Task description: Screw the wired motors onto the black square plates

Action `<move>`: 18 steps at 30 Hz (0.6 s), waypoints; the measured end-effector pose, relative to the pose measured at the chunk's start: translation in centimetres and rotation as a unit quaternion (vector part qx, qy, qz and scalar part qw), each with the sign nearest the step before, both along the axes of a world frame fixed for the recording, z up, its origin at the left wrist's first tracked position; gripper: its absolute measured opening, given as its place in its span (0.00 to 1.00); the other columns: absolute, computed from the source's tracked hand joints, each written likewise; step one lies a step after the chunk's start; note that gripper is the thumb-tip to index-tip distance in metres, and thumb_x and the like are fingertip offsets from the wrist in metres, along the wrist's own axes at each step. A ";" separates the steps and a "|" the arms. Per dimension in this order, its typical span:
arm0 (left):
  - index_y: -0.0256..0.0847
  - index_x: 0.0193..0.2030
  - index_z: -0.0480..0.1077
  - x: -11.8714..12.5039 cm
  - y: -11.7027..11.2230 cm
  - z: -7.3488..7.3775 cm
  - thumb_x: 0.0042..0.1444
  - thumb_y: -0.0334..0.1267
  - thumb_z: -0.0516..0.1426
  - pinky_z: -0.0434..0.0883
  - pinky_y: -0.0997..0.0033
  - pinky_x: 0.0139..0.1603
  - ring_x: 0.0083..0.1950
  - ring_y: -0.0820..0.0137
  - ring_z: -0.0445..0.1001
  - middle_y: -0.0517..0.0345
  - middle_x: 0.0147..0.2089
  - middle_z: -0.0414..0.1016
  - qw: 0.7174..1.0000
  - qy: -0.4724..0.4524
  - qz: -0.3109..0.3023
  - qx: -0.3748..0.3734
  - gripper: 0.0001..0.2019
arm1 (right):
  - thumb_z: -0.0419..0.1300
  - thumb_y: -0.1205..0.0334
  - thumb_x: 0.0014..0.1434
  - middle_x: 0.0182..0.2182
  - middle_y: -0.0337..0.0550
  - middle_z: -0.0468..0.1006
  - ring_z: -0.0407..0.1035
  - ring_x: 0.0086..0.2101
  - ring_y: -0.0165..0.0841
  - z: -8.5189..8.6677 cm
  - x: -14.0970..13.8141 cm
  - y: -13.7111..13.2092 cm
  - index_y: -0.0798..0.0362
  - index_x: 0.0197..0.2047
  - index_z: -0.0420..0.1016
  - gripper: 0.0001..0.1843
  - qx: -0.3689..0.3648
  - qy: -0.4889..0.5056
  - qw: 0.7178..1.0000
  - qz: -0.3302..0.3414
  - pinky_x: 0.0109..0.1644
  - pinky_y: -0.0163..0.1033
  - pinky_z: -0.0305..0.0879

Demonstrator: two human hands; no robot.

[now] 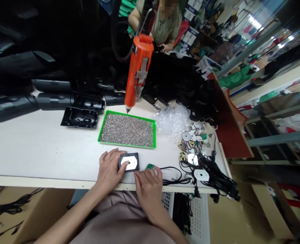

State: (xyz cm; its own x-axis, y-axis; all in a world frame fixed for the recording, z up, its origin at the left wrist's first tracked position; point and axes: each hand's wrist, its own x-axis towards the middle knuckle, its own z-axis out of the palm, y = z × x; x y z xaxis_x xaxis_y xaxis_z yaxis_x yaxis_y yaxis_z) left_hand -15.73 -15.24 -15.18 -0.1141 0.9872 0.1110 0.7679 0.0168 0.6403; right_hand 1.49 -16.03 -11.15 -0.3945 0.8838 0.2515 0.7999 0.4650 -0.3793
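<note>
- The left hand (110,169) is closed on a small black plastic casing (128,162), which is held flat on the table (38,149).
- The right hand (148,189) lies just beside a green circuit board (150,166); whether anything is gripped cannot be told.
- A black cable (172,178) is laid near the board, and a green tray of screws (126,145) is set beyond.

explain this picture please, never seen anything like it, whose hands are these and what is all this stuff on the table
This is one view from a camera worn on a person's head, looking down, so these are that person's own hands. The left hand holds a small black casing with a white oval insert on a white workbench. The right hand is beside a small green circuit board and a black cable. Farther off are a green tray of tiny silvery screws, an orange electric screwdriver hanging above it, and a heap of wired parts. A co-worker sits beyond.
</note>
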 end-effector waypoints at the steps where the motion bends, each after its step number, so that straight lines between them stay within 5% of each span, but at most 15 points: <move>1: 0.42 0.52 0.66 0.1 0.0 0.0 0.64 0.46 0.48 0.52 0.47 0.63 0.61 0.55 0.67 0.49 0.52 0.76 1.000 0.004 0.001 0.002 0.15 | 0.54 0.66 0.66 0.27 0.38 0.78 0.69 0.34 0.34 -0.3 -0.2 -0.2 0.51 0.35 0.76 0.10 -0.001 0.013 1.000 -0.006 0.58 0.50 0.54; 10: 0.40 0.52 0.65 0.8 -0.1 -0.5 0.65 0.44 0.46 0.52 0.45 0.63 0.61 0.53 0.66 0.47 0.51 0.76 0.999 0.026 0.013 0.018 0.15 | 0.55 0.69 0.63 0.27 0.38 0.75 0.67 0.33 0.33 -2.2 -0.6 -0.3 0.53 0.37 0.74 0.07 0.062 0.025 0.996 0.052 0.53 0.47 0.58; 18: 0.38 0.52 0.66 1.1 -0.1 -1.0 0.64 0.41 0.47 0.52 0.44 0.63 0.61 0.51 0.66 0.45 0.50 0.76 0.999 0.034 0.026 0.029 0.15 | 0.56 0.69 0.62 0.26 0.38 0.75 0.65 0.32 0.33 -2.7 -0.8 0.1 0.53 0.37 0.73 0.06 0.047 0.052 0.995 0.075 0.47 0.45 0.59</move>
State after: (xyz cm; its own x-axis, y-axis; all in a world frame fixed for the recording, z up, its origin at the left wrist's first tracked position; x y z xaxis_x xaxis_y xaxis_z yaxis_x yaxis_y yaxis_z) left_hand -14.59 -15.35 -16.18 -0.1555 0.9717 0.1778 0.8083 0.0217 0.5884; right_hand 0.74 -15.97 -13.84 -0.4871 0.7881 0.3765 0.6781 0.6129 -0.4056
